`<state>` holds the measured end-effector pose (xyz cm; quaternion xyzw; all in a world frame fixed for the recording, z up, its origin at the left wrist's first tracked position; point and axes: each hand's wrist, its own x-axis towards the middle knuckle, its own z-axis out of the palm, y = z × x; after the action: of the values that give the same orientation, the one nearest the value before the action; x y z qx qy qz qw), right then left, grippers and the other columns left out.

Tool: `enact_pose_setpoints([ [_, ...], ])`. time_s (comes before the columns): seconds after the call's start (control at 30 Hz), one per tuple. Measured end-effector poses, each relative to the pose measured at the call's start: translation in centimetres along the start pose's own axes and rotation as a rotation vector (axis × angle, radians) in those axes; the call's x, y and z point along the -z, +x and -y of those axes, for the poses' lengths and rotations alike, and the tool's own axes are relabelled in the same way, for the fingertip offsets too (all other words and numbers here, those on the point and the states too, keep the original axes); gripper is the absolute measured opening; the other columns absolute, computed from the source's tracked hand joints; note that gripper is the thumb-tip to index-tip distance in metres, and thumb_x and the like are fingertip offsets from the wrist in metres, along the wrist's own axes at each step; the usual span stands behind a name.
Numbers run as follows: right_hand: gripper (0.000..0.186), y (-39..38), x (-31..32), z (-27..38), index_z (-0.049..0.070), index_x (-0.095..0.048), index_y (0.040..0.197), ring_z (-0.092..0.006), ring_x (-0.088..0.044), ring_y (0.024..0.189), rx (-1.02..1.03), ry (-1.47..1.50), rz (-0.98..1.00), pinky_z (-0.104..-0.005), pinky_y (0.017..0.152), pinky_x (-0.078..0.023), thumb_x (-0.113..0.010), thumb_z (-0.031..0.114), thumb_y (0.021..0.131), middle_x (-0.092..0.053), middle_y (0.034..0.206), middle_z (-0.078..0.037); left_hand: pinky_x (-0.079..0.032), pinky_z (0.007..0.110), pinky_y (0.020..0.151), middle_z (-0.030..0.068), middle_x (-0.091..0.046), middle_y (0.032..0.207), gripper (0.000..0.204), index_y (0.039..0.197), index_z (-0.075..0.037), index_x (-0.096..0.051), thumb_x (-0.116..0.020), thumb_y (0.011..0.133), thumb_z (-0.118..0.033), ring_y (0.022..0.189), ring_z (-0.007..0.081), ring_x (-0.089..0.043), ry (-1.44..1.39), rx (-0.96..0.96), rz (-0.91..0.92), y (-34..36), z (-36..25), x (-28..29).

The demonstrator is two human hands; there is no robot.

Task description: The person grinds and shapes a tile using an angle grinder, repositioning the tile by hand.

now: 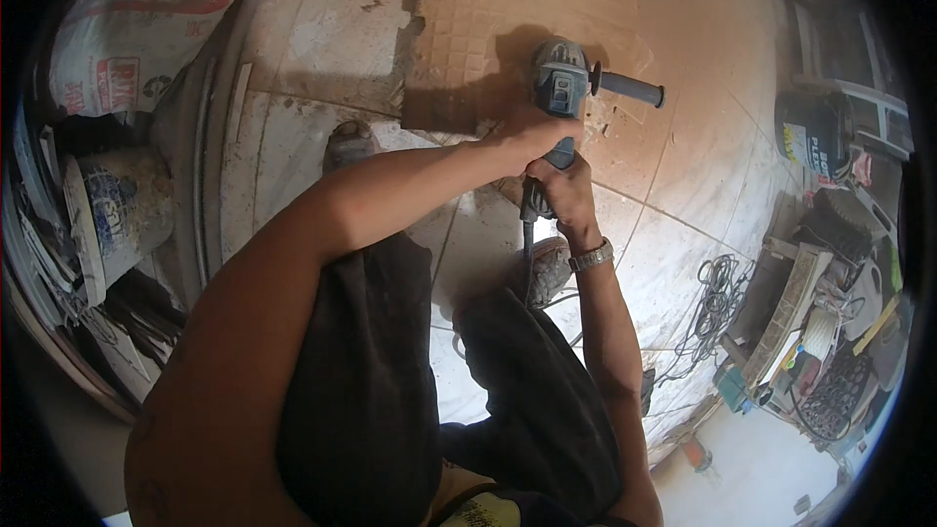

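Note:
A grey angle grinder (pixel 558 73) with a dark side handle (pixel 632 90) sticking out to the right is held over a brown, grid-marked slab (pixel 454 39) with a broken left edge. My left hand (pixel 532 137) is closed on the tool's body. Just below it, my right hand (pixel 568 190), with a metal watch at the wrist, grips the rear end, where the cable (pixel 529 239) runs down toward my shoes. The grinder's disc is hidden beneath its head.
Cracked, dusty floor tiles (pixel 673 224) surround my legs and shoes (pixel 542 271). Printed sacks (pixel 146 39), a stained bucket (pixel 132 215) and stacked strips (pixel 49 224) line the left. Coiled cables (pixel 722 298), a dark case (pixel 810 137) and heaped tools (pixel 820 322) lie along the right.

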<state>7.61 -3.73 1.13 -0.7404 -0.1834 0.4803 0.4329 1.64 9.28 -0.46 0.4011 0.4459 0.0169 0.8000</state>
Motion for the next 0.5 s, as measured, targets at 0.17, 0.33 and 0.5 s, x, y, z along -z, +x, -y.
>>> enact_pose_setpoints([
  [0.17, 0.036, 0.1, 0.4, -0.4, -0.006, -0.071, 0.107, -0.0152, -0.069, 0.080, -0.034, 0.059, -0.003, -0.0314, 0.072, -0.055, -0.082, 0.018, 0.082, -0.076, 0.095, -0.008, -0.054, 0.035, 0.067, 0.0057, -0.072, 0.086, 0.026, 0.089, -0.006, -0.074, -0.085, 0.077, -0.026, 0.074, 0.0162, -0.067, 0.088, 0.025, 0.036, -0.5, -0.8, -0.4],
  [0.33, 0.029, 0.4, -0.8, 0.3, -0.003, -0.070, 0.107, -0.0131, -0.067, 0.077, 0.073, 0.052, 0.047, -0.0276, 0.069, -0.053, -0.079, 0.015, 0.085, -0.073, 0.092, -0.005, -0.055, 0.035, 0.065, 0.0059, -0.071, 0.086, 0.028, 0.090, -0.005, -0.073, -0.085, 0.077, -0.027, 0.073, 0.0170, -0.067, -0.020, 0.023, -0.018, -1.0, -0.5, 0.9],
  [0.5, 0.029, 0.3, -1.1, 0.7, -0.003, -0.070, 0.106, -0.0131, -0.067, 0.076, 0.071, 0.088, 0.066, -0.0278, 0.069, -0.053, -0.079, 0.015, 0.085, -0.073, 0.092, -0.005, -0.054, 0.035, 0.063, 0.0055, -0.070, 0.084, 0.028, 0.090, -0.006, -0.072, -0.084, 0.077, -0.027, 0.072, 0.0174, -0.067, 0.017, -0.049, -0.087, -0.1, -0.4, 1.0],
])
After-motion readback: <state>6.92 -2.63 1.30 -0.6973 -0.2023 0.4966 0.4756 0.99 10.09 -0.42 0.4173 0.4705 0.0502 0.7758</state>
